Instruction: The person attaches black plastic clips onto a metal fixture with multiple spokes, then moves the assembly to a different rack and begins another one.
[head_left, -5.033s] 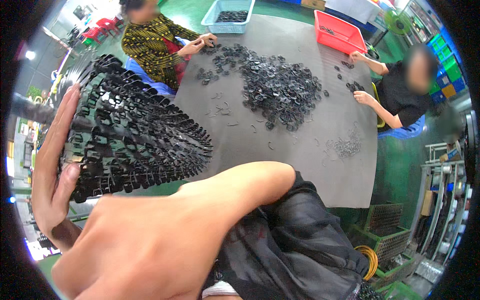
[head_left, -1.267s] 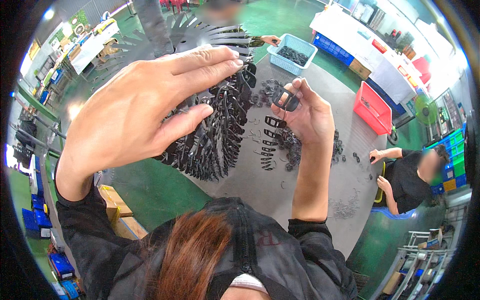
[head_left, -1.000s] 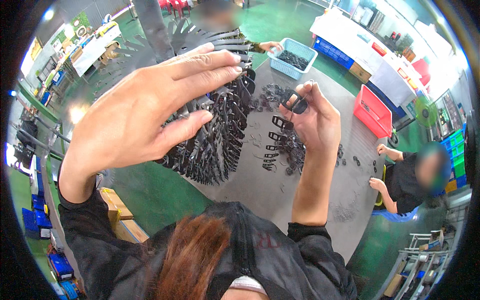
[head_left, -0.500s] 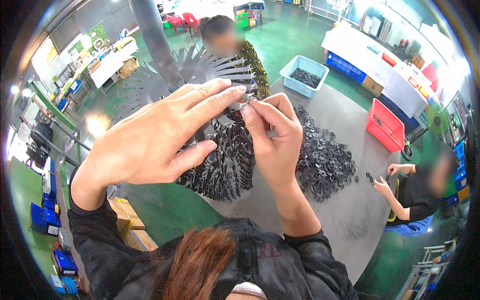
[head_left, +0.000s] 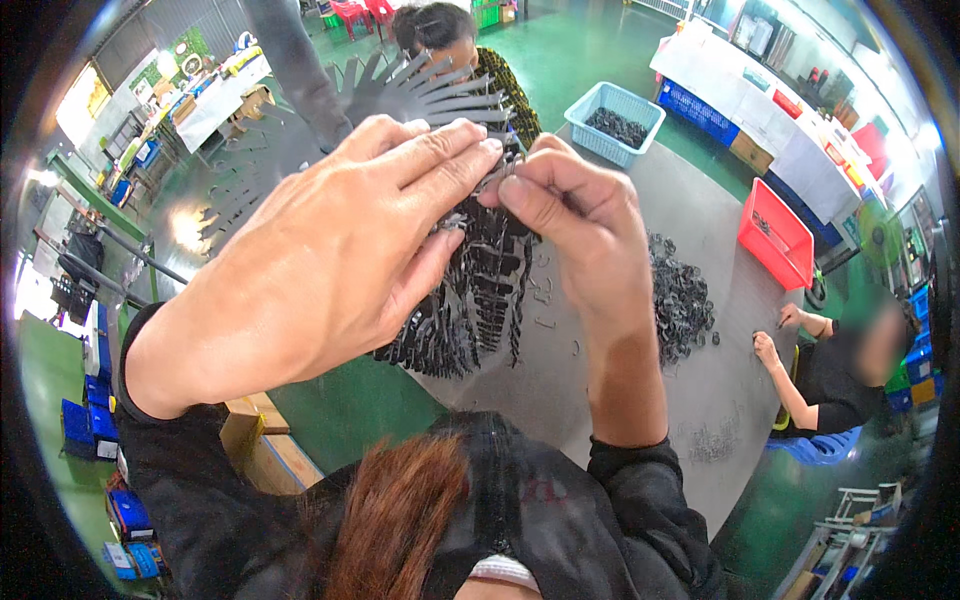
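My left hand reaches over a round rack of grey metal prongs. Its fingers stretch forward, with the tips against the prongs, and the thumb sits apart below. Touching close beside those fingertips, my right hand pinches a small thin metal piece between thumb and forefinger; its exact kind is too small to tell. Under my hands hang dense rows of dark metal parts, partly hidden by the left hand. To the right of my wrist lies a pile of small black parts on the grey table.
A blue basket of black parts and a red tray stand on the table's far side. One co-worker sits at the right handling small parts; another is behind the rack. A grey post rises at the rack.
Both hands have moved a little upward and stay together at the prongs. My right hand now hides more of the pile. The co-worker behind the rack has lowered their head.
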